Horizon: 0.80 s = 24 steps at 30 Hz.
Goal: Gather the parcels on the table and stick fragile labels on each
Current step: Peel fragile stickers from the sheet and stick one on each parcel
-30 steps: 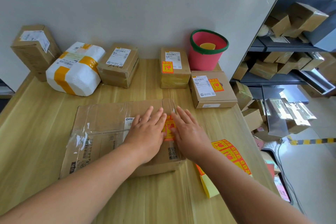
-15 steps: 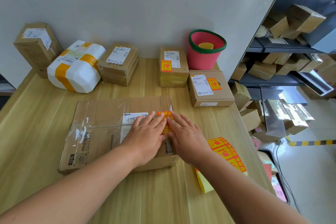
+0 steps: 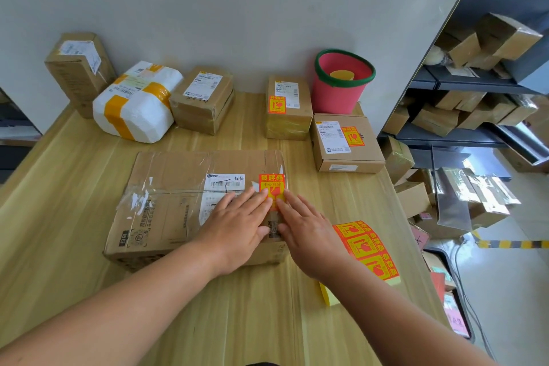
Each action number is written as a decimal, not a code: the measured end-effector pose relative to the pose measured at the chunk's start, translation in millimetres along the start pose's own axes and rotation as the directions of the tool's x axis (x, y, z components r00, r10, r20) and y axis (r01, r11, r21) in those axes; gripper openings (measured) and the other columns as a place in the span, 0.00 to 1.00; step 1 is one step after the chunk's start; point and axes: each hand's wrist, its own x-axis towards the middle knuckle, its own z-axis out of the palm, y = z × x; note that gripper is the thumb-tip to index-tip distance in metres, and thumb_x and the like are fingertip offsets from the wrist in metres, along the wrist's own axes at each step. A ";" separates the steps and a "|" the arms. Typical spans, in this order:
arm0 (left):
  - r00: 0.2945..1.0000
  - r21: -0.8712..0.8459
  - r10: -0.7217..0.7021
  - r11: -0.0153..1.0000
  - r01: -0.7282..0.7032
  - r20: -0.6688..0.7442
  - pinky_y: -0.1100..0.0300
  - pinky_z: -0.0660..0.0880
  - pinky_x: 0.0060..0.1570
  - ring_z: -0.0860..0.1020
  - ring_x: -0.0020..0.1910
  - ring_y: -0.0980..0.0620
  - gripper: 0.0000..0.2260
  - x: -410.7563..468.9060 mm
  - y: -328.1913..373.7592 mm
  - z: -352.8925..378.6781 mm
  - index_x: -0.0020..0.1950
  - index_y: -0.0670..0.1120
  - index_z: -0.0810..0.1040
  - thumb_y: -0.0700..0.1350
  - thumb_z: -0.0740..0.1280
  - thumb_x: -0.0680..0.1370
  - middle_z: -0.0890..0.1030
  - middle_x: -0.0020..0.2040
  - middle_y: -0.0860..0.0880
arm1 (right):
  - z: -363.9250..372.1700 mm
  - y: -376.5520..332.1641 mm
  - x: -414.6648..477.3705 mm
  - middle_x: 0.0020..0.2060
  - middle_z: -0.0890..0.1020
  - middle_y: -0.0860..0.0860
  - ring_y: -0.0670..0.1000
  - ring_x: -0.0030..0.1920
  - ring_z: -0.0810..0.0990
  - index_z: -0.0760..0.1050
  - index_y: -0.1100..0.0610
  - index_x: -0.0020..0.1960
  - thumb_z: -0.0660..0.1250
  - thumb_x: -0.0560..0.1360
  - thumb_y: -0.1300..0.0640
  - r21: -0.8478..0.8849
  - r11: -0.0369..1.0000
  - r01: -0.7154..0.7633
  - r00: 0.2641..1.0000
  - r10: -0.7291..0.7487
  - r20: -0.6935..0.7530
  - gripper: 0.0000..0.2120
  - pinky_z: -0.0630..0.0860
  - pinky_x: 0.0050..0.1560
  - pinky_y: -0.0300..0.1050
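left hand [image 3: 237,229] and right hand [image 3: 309,236] lie flat, fingers straight, pressing the orange-and-yellow fragile label [image 3: 271,184] at the right end of the wide brown cardboard parcel [image 3: 178,187]. the orange label strip [image 3: 367,244] lies just beside the right hand.

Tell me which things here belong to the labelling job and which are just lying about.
Job: large box, its fragile label pressed by left hand and right hand; label strip; taped labelled box; flat labelled box; unlabelled white parcel, brown box, upright box.
Lying about: red bucket; shelf boxes; floor boxes.
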 end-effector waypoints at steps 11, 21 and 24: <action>0.989 -0.011 -0.141 0.990 0.141 -0.053 0.52 0.40 0.74 0.39 0.77 0.52 0.38 -15.0 -7.6 -3.8 0.79 0.52 0.46 0.66 0.34 0.70 0.42 0.79 0.53 | -4.9 -4.9 -8.9 0.78 0.49 0.46 0.49 0.77 0.52 0.48 0.50 0.78 0.55 0.81 0.43 0.142 0.987 -0.075 0.997 0.074 0.015 0.31 0.57 0.72 0.45; 0.329 -0.561 -0.927 0.177 0.808 0.182 0.43 0.69 0.61 0.70 0.63 0.38 0.36 -68.7 -98.8 -20.8 0.73 0.43 0.61 0.61 0.67 0.73 0.70 0.67 0.41 | 2.0 -8.4 7.3 0.75 0.60 0.50 0.52 0.71 0.66 0.37 0.45 0.77 0.78 0.64 0.50 0.441 0.828 -0.346 0.935 0.264 0.238 0.59 0.69 0.68 0.49; 0.404 -0.695 -0.887 0.145 0.704 0.224 0.54 0.71 0.46 0.74 0.47 0.43 0.19 -70.2 -102.5 -14.7 0.59 0.43 0.72 0.54 0.68 0.75 0.76 0.46 0.47 | 10.4 -9.7 16.5 0.60 0.77 0.47 0.50 0.57 0.79 0.47 0.40 0.73 0.79 0.61 0.54 0.453 0.821 -0.347 0.937 0.286 0.198 0.53 0.79 0.54 0.51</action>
